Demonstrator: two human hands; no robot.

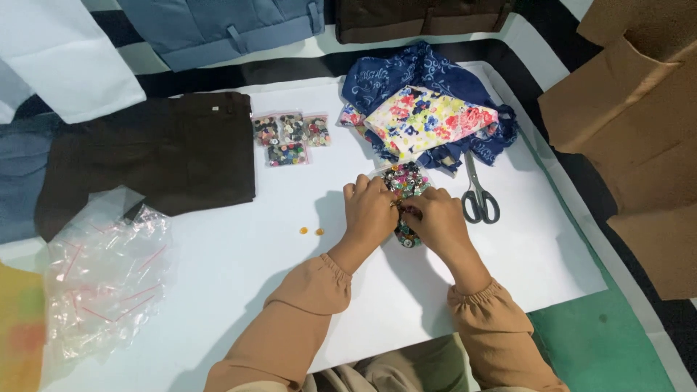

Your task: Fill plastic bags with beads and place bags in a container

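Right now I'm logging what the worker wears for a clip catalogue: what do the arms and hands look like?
Both arms wear long, loose sleeves of peach-tan cloth, gathered at the wrist by elastic cuffs. The left hand and right hand are bare: no gloves, and no rings or watch that I can see.

- A white sheet (pixel 239 276) covers the work surface; everything below lies directly on it.
- Dark brown trousers (pixel 156 156) lie flat at the left.
- A pile of empty clear plastic bags (pixel 105 279) sits at the near left edge.
- Small bags of mixed buttons (pixel 290 138) lie side by side near the trousers.
- Two loose yellow buttons (pixel 311 231) rest apart from the rest.
- A heap of coloured buttons (pixel 405 190) lies mid-sheet, partly under both hands.
- Grey-handled scissors (pixel 478 192) lie just right of the heap.
- Blue patterned cloth (pixel 406 76) with a floral piece (pixel 428 120) on top lies at the far side.
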